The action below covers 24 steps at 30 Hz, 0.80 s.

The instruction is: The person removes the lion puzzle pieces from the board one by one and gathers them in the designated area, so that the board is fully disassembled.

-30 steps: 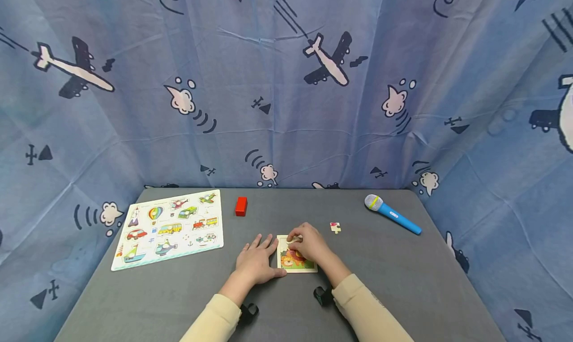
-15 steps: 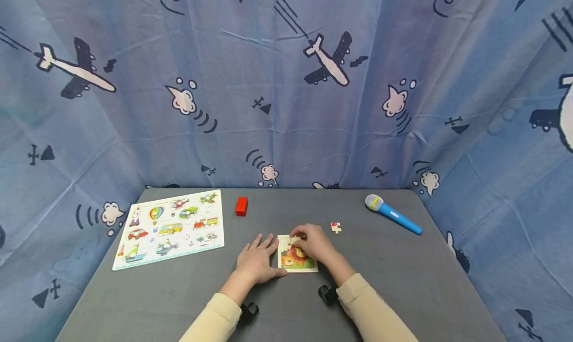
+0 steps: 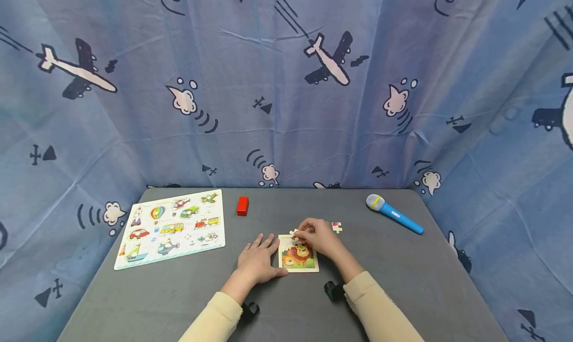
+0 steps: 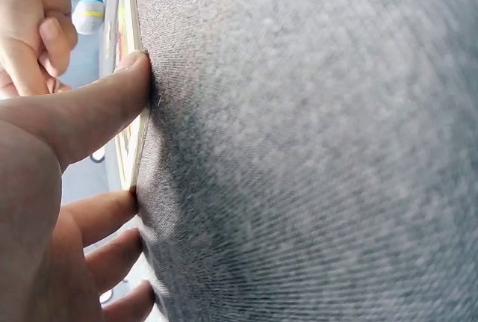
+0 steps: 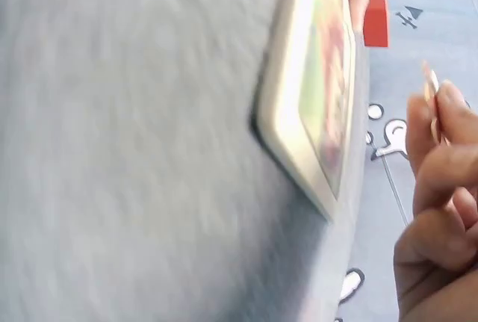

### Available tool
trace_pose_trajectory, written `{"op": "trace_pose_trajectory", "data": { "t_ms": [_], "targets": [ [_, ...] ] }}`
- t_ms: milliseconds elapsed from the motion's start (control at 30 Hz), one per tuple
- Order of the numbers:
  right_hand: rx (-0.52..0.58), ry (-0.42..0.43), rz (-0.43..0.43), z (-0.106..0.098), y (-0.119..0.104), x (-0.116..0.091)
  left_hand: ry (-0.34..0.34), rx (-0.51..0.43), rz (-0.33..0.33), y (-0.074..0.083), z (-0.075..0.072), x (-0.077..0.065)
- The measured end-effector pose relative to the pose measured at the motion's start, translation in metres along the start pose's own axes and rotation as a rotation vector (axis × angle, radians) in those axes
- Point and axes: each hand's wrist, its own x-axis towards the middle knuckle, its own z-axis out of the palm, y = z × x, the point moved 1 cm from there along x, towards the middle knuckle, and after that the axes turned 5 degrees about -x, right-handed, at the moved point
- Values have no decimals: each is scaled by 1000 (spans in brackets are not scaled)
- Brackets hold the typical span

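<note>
A small framed jigsaw puzzle [image 3: 304,270] with a lion picture lies flat on the grey table. My left hand [image 3: 257,265] spreads its fingers at the puzzle's left side. Its thumb and index fingertip touch the frame's edge in the left wrist view. Above the puzzle's upper part, my right hand [image 3: 320,237] pinches a puzzle piece [image 3: 293,233] between thumb and fingers. The right wrist view shows that piece edge-on, raised off the frame. Another loose puzzle piece [image 3: 336,227] rests on the table just beyond my right hand.
To the left lies a white board [image 3: 181,250] with pictures of vehicles. A red block [image 3: 242,206] stands behind the puzzle, and a blue toy microphone [image 3: 396,215] lies at the back right. A patterned curtain [image 3: 286,108] hangs along the table's back edge.
My right hand has moved slightly up and right, lifting the pinched piece off the puzzle, so more of the lion picture shows. My left hand has stayed in place.
</note>
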Motion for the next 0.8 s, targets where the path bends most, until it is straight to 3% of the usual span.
{"op": "trace_pose_trajectory", "data": {
  "t_ms": [233, 800],
  "targets": [
    [56, -45, 20, -26, 7, -4, 5, 10, -1, 0, 0, 1],
    [28, 41, 17, -84, 52, -9, 7, -25, 10, 2, -1, -4]
  ]
}}
